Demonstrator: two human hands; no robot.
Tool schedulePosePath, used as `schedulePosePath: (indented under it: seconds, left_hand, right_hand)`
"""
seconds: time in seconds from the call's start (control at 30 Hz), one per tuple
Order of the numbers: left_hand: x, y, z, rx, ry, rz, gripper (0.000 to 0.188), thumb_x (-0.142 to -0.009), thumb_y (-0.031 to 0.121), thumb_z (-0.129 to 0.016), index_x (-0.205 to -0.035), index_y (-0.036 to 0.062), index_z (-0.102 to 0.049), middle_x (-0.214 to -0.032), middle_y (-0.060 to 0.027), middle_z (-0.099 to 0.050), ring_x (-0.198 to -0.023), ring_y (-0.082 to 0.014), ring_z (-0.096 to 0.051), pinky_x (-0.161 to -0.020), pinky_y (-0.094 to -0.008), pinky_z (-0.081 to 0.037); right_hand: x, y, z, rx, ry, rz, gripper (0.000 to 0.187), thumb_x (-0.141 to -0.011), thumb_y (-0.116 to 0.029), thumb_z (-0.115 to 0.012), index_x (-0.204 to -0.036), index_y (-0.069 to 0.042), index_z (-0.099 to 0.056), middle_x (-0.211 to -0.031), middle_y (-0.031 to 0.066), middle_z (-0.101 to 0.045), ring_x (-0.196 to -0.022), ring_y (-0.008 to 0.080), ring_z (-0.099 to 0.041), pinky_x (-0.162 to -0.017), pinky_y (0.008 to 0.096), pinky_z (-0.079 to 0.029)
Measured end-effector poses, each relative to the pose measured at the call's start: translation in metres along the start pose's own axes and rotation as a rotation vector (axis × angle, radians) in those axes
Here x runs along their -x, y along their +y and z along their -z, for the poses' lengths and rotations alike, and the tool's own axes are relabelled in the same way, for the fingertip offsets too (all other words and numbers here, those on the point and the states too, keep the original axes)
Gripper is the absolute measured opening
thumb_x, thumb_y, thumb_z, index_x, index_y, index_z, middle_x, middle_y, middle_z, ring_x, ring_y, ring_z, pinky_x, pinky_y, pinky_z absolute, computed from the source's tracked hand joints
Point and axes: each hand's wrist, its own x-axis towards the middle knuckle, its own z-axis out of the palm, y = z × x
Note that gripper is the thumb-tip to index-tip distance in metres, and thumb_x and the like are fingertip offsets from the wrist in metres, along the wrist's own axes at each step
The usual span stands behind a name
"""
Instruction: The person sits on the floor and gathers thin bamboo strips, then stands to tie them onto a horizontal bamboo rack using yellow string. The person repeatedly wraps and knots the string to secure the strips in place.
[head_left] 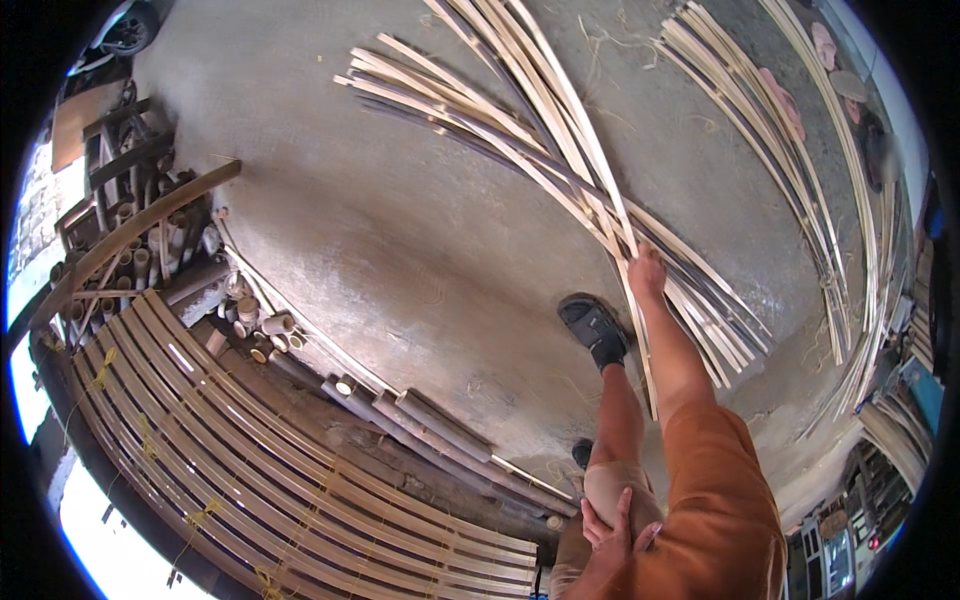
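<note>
My right hand (648,272) reaches down to a loose pile of long split bamboo strips (560,110) on the floor, its fingers closed around one pale bamboo strip (610,175). That strip runs up past the pile and its lower end passes beside my forearm. Under it the other strips cross in two directions, pale and dark sides mixed. My left hand (612,528) lies on my bent knee with its fingers spread and holds nothing. My sandalled foot (594,325) stands just left of the pile.
More bamboo strips (770,130) lie in bundles on the right. At lower left is a slatted bamboo panel (300,500) tied with yellow cord. Bamboo poles (440,425) line its edge; cut bamboo sections (140,265) are stacked at left under a curved beam (150,215).
</note>
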Motion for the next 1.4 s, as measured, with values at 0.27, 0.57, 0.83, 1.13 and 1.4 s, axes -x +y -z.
schedulePosePath:
  seconds: [0.27,0.57,0.83,1.13,1.4]
  left_hand:
    - [0.029,-0.012,0.003,0.048,-0.188,-0.077,0.077,-0.090,0.066,-0.050,-0.154,0.0321,-0.020,-0.148,-0.0455,0.004,-0.137,-0.0615,-0.004,-0.112,-0.0612,-0.016]
    - [0.096,-0.074,0.102,0.185,0.464,-0.358,0.053,-0.097,0.043,-0.053,-0.141,0.0144,-0.046,-0.144,-0.0295,-0.039,-0.131,-0.0501,-0.038,-0.112,-0.0518,-0.030]
    - [0.311,-0.091,0.371,0.880,1.139,-0.492,0.038,-0.103,0.023,-0.046,-0.133,-0.0008,-0.044,-0.103,-0.0189,-0.066,-0.095,-0.0265,-0.066,-0.084,-0.0378,-0.051]
    - [0.511,-0.258,0.310,0.835,1.460,0.528,0.029,-0.095,0.030,-0.060,-0.088,0.0027,-0.070,-0.065,-0.0138,-0.062,-0.059,-0.0252,-0.060,-0.060,-0.0373,-0.047]
    - [0.506,-0.369,0.271,0.626,1.142,0.884,0.036,-0.093,0.036,-0.061,-0.089,0.0014,-0.070,-0.083,-0.0229,-0.066,-0.081,-0.0414,-0.063,-0.072,-0.0471,-0.047]
  right_hand:
    - [0.107,-0.121,0.234,-0.624,0.143,0.300,0.027,-0.092,-0.022,-0.061,-0.106,0.001,-0.055,-0.094,0.0267,-0.062,-0.090,0.0431,-0.061,-0.075,0.0515,-0.047]
    - [0.272,-0.358,0.528,-1.063,-0.191,1.068,0.029,-0.105,-0.026,-0.044,-0.109,-0.005,-0.063,-0.071,0.0012,-0.052,-0.059,0.0093,-0.049,-0.053,0.0275,-0.041]
    - [0.608,-0.532,0.634,-1.459,-1.502,0.857,0.019,-0.106,-0.030,-0.041,-0.119,-0.016,-0.043,-0.070,0.0021,-0.049,-0.051,0.0085,-0.046,-0.044,0.0228,-0.040]
    - [0.798,-0.493,0.530,-0.424,-1.938,1.011,0.022,-0.103,-0.024,-0.049,-0.114,-0.006,-0.048,-0.094,0.0086,-0.064,-0.081,0.0150,-0.064,-0.074,0.0310,-0.054]
    - [0.704,-0.535,0.499,0.309,-1.921,1.369,0.028,-0.101,-0.027,-0.053,-0.114,-0.004,-0.059,-0.096,0.0043,-0.065,-0.086,0.0125,-0.063,-0.077,0.0287,-0.053]
